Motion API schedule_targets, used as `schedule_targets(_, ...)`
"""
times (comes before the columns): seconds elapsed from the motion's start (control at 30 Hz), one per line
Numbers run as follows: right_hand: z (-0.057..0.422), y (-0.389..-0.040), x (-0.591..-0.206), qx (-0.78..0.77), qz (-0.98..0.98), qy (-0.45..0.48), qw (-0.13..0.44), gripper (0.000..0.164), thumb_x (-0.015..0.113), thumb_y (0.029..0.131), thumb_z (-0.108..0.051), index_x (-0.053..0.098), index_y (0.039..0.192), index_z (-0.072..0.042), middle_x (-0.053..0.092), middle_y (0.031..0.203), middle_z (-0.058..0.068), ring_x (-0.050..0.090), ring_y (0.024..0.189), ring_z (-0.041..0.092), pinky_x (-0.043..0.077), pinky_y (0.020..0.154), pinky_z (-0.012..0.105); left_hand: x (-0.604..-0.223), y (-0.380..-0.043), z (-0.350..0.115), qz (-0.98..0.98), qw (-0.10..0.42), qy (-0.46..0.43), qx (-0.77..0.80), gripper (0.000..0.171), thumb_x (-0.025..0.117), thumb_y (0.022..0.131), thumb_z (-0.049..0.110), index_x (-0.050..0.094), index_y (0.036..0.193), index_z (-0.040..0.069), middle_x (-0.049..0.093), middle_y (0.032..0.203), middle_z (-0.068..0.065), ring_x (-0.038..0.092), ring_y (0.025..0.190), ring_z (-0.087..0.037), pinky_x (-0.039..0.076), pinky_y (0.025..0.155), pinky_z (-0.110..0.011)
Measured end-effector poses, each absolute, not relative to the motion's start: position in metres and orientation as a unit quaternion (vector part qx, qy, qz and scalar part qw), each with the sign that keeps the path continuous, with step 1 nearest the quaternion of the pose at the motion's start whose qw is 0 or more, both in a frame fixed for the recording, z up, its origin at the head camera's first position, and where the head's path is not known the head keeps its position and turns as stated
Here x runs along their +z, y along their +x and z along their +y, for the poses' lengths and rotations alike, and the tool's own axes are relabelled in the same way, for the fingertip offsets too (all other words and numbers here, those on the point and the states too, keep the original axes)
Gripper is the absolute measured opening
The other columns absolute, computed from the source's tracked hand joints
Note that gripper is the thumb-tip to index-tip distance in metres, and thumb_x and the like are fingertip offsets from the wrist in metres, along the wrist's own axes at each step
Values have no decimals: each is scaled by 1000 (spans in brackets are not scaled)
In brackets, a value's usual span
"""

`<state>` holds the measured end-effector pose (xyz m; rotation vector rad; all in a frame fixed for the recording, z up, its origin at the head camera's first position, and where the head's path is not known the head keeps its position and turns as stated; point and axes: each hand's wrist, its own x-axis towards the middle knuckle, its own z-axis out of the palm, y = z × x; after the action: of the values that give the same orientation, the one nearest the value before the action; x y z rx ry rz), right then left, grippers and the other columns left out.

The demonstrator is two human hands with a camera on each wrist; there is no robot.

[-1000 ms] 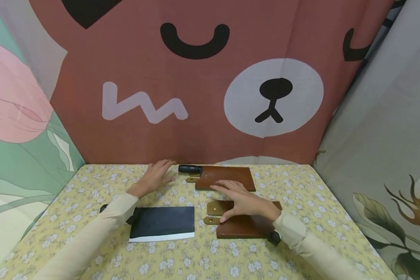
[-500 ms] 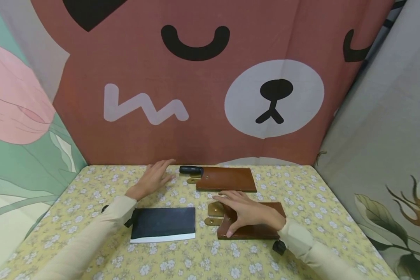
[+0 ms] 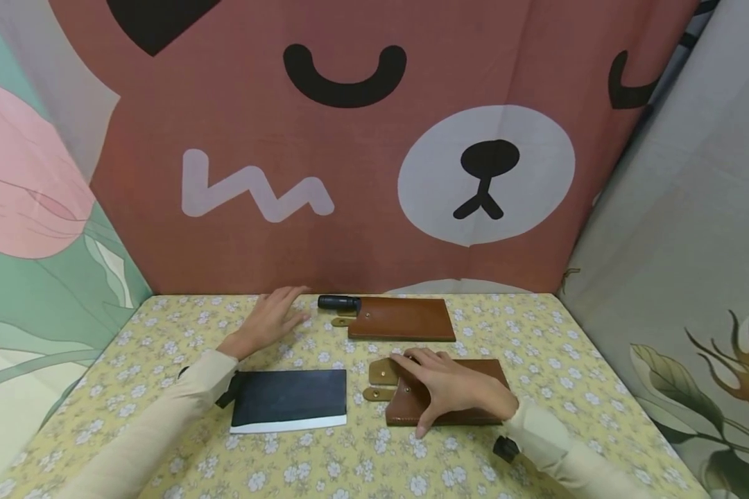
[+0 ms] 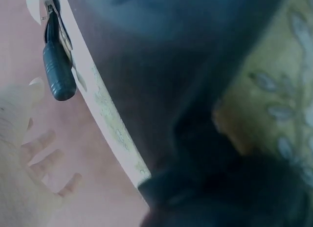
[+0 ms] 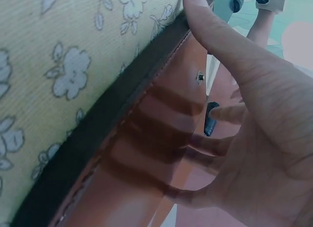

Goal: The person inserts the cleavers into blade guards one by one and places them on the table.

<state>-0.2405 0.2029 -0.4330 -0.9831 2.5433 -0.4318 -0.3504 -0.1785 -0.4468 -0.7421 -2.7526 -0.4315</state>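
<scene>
My left hand [image 3: 265, 326] hovers with loose, spread fingers left of the black handle [image 3: 339, 303] of a sheathed knife. That knife's brown leather sheath [image 3: 406, 320] lies at the table's back. A dark cleaver blade [image 3: 290, 396] with a pale edge lies bare below my left sleeve, which hides its handle end. My right hand [image 3: 458, 388] spans a second brown leather sheath [image 3: 402, 409], thumb at its near edge and fingertips along its far edge. Tan snap straps [image 3: 383, 372] stick out from that sheath's left end. In the right wrist view, finger shadows fall across the leather [image 5: 146, 129].
The yellow flowered tablecloth [image 3: 324, 464] runs back to a reddish-brown bear-print curtain [image 3: 349, 256]. Patterned cloths hang on both sides, a grey one [image 3: 661, 277] to the right. A dark wrist camera [image 3: 507, 448] sits by my right cuff.
My right hand has come down and toward me over the near sheath, its thumb shifting from the straps to the near edge. My left hand has barely moved.
</scene>
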Motion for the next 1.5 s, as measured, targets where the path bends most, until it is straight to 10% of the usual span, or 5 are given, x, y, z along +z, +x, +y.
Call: schedule_targets(1.5,202,-250,-431,-144,922,-333,134,117,78,68,-68,26,156,-11,22,162,16,22,147,47,24,112,67,-447,-318,-211,-944,145,-264,-132,51,69,90,42,58,134,17,60,134,-7,57,123,-29,40,94,-61)
